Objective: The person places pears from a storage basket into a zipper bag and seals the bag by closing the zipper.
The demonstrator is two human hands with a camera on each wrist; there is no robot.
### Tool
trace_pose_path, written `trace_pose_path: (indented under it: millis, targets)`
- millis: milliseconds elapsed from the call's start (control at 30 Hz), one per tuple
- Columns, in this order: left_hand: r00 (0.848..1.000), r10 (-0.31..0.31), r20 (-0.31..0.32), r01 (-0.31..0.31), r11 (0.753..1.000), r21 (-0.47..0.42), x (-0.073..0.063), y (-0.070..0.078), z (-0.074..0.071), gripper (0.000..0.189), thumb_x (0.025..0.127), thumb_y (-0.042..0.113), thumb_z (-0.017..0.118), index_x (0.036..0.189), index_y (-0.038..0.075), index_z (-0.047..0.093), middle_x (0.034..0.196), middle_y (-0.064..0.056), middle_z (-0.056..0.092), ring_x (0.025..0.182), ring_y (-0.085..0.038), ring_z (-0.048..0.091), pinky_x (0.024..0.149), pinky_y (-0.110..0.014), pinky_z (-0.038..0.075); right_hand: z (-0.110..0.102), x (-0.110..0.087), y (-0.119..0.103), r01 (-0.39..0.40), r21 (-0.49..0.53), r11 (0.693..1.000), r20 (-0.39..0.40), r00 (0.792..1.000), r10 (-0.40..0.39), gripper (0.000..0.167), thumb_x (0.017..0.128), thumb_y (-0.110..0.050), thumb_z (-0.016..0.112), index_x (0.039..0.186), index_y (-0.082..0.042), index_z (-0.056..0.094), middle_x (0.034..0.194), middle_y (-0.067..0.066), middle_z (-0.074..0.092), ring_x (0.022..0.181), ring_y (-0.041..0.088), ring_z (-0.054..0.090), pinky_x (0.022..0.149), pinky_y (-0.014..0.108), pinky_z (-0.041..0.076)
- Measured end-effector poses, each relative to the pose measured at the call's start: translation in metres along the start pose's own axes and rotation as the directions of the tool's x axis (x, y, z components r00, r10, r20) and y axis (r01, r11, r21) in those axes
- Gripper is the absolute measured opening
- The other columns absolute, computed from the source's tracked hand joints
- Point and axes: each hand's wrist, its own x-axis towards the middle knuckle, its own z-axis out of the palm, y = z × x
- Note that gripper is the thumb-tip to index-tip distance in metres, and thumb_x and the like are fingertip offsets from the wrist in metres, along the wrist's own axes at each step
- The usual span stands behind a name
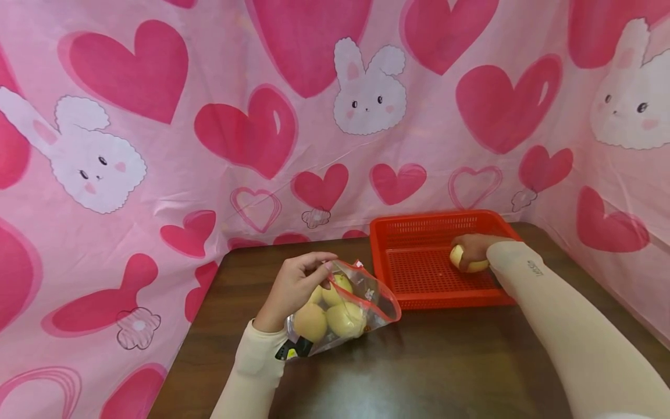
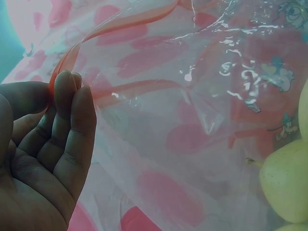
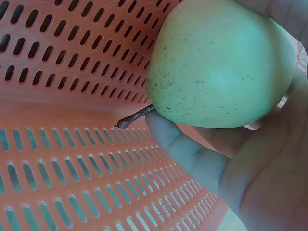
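My left hand [image 1: 299,285] pinches the red-edged rim of a clear zip bag [image 1: 384,299]; in the left wrist view the thumb and fingertips [image 2: 65,89] meet on the red strip. Several yellow pears [image 1: 345,320] sit inside the bag, which leans on the table with its mouth facing right. Over at the right, my right hand [image 1: 475,249] grips a yellow pear [image 1: 458,254] within the red plastic basket [image 1: 413,304]. The right wrist view shows the fingers curled round this pear [image 3: 221,67], its dark stem pointing at the basket's slotted wall.
The dark wooden table [image 1: 419,366] runs beneath the bag and basket. A pink cloth [image 1: 324,151] with hearts and rabbits hangs behind and along both sides. The basket's raised walls surround the right hand near the back right of the table.
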Motion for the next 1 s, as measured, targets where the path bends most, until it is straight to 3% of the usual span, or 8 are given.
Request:
trace_pose_path:
  millis: [167, 367, 533, 733, 833, 1000]
  targets:
    - [1.0, -0.007, -0.001, 0.007, 1.0, 0.008, -0.001, 0.001, -0.001, 0.02, 0.093, 0.0, 0.063, 0.111, -0.006, 0.068, 0.072, -0.011, 0.065, 0.063, -0.028, 0.065, 0.063, -0.037, 0.057, -0.001, -0.002, -0.003, 0.015, -0.024, 1.0, -0.002, 1.0, -0.015, 0.081, 0.063, -0.026, 0.084, 0.134, -0.001, 0.052, 0.111, 0.015, 0.058, 0.097, 0.034, 0.051, 0.084, 0.053, 0.044]
    - [1.0, -0.011, 0.0, 0.011, 1.0, -0.002, 0.0, 0.004, -0.002, 0.019, 0.093, -0.001, 0.063, 0.11, -0.006, 0.068, 0.073, -0.013, 0.065, 0.063, -0.031, 0.065, 0.064, -0.044, 0.056, -0.005, -0.004, -0.006, 0.028, -0.032, 0.999, -0.006, 1.0, -0.028, 0.078, 0.065, -0.024, 0.083, 0.133, -0.001, 0.053, 0.108, 0.014, 0.059, 0.094, 0.032, 0.052, 0.079, 0.048, 0.047]
    - [1.0, -0.028, -0.009, 0.028, 1.0, -0.015, 0.0, 0.004, -0.003, 0.019, 0.093, -0.002, 0.062, 0.11, -0.006, 0.068, 0.074, -0.013, 0.065, 0.064, -0.033, 0.064, 0.064, -0.036, 0.057, -0.01, -0.006, -0.011, -0.006, 0.017, 1.0, 0.009, 1.0, 0.006, 0.083, 0.065, -0.024, 0.083, 0.137, -0.004, 0.048, 0.113, 0.017, 0.056, 0.094, 0.034, 0.052, 0.064, 0.04, 0.052]
    - [1.0, -0.029, -0.01, 0.029, 0.999, -0.029, 0.0, 0.003, -0.003, 0.02, 0.092, -0.003, 0.062, 0.111, -0.007, 0.067, 0.074, -0.014, 0.065, 0.064, -0.033, 0.064, 0.065, -0.046, 0.056, -0.015, -0.009, -0.015, -0.046, 0.048, 0.998, 0.015, 0.999, 0.046, 0.087, 0.065, -0.025, 0.084, 0.141, -0.008, 0.045, 0.116, 0.019, 0.053, 0.092, 0.035, 0.052, 0.054, 0.042, 0.054]
    - [1.0, -0.021, -0.009, 0.021, 0.999, -0.027, 0.0, 0.003, -0.003, 0.02, 0.092, -0.004, 0.062, 0.111, -0.007, 0.067, 0.074, -0.013, 0.065, 0.063, -0.032, 0.064, 0.065, -0.048, 0.056, -0.015, -0.012, -0.019, -0.016, 0.01, 1.0, 0.0, 1.0, 0.016, 0.084, 0.065, -0.025, 0.084, 0.139, -0.008, 0.048, 0.111, 0.017, 0.055, 0.091, 0.034, 0.052, 0.061, 0.041, 0.053]
    - [1.0, -0.017, -0.002, 0.017, 1.0, -0.012, 0.0, 0.004, -0.003, 0.02, 0.092, -0.003, 0.062, 0.111, -0.008, 0.068, 0.073, -0.015, 0.065, 0.063, -0.033, 0.064, 0.062, -0.033, 0.056, -0.016, -0.017, -0.027, 0.057, -0.077, 0.995, -0.011, 0.998, -0.058, 0.077, 0.067, -0.023, 0.084, 0.135, -0.007, 0.051, 0.108, 0.014, 0.058, 0.092, 0.033, 0.052, 0.075, 0.048, 0.049]
